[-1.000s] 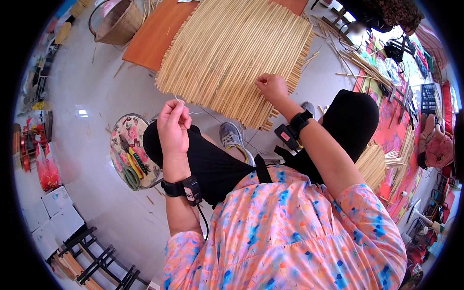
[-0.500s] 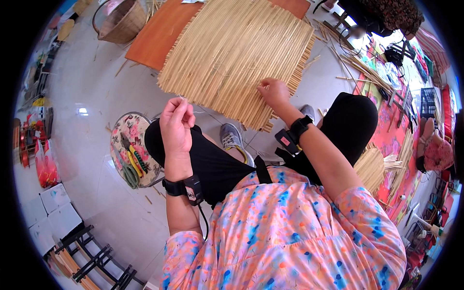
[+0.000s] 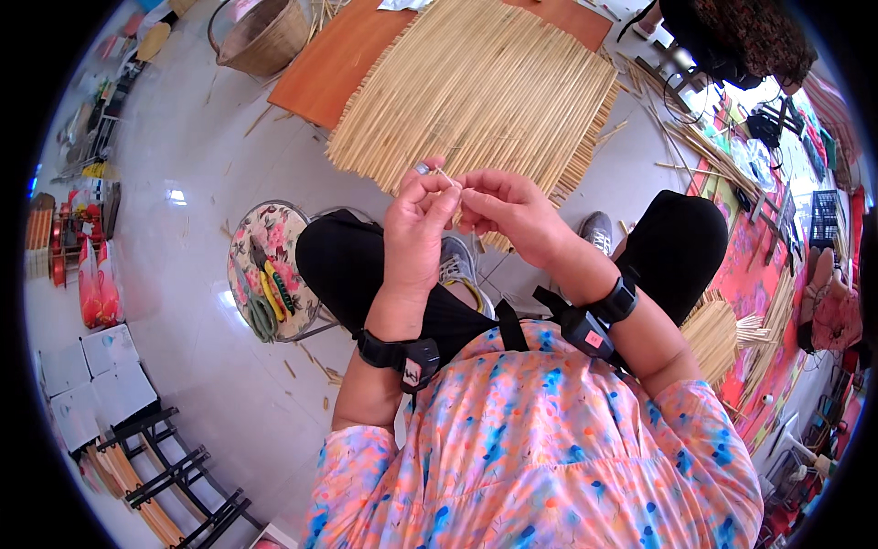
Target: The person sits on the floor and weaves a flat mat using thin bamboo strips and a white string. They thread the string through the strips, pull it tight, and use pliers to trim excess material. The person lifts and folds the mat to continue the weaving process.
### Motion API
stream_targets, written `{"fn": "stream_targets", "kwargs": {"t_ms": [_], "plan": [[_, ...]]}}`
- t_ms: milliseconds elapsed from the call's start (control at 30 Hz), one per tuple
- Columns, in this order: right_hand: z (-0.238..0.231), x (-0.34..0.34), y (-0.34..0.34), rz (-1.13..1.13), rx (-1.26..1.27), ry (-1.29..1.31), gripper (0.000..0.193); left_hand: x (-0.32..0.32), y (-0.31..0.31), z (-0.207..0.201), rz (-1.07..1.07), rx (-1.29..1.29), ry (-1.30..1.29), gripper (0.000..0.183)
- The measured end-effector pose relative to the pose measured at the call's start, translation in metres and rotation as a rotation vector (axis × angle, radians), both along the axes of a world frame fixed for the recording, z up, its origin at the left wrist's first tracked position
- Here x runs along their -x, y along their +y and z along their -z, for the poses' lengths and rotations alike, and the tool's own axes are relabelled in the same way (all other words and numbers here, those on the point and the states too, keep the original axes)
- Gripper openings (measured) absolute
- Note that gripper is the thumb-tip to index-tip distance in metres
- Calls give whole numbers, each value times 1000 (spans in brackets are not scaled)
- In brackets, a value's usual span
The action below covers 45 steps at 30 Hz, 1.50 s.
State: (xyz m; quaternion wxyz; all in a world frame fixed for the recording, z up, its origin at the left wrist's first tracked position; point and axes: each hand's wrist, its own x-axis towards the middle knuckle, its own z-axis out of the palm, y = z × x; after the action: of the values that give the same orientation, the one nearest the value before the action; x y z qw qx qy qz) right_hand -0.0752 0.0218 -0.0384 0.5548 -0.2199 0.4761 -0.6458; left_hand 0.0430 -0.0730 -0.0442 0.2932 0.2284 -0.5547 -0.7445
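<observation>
A pink label (image 3: 594, 339) shows on the right wrist's black device (image 3: 574, 322), and a white label (image 3: 412, 372) with a dark mark on the left's. Forearms angled inward, left hand (image 3: 416, 229) and right hand (image 3: 517, 215) meet, fingertips pinching a pale strand (image 3: 445, 176). Beyond them, the stick mat (image 3: 476, 101) lies across the surface (image 3: 338, 55), overhanging its near edge.

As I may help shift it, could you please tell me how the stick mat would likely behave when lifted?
The mat is probably stiff along its straight sticks, but may sag crosswise, being many thin pieces side by side. Its jagged right edge could snag.
</observation>
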Motion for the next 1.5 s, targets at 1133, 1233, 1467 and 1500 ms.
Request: {"fn": "stream_targets", "kwargs": {"t_ms": [1133,1233,1467,1500], "plan": [[-2,45,35,189,-115,153,9,-326,-155,70,-583,551,-1607,37],[-10,33,32,181,-166,226,12,-329,-163,79,-481,614,-1685,44],[-15,23,31,154,-146,174,13,-367,-194,91,-771,92,-1055,29],[-16,24,35,159,-140,173,12,-346,-185,73,-815,50,-820,28]]}}
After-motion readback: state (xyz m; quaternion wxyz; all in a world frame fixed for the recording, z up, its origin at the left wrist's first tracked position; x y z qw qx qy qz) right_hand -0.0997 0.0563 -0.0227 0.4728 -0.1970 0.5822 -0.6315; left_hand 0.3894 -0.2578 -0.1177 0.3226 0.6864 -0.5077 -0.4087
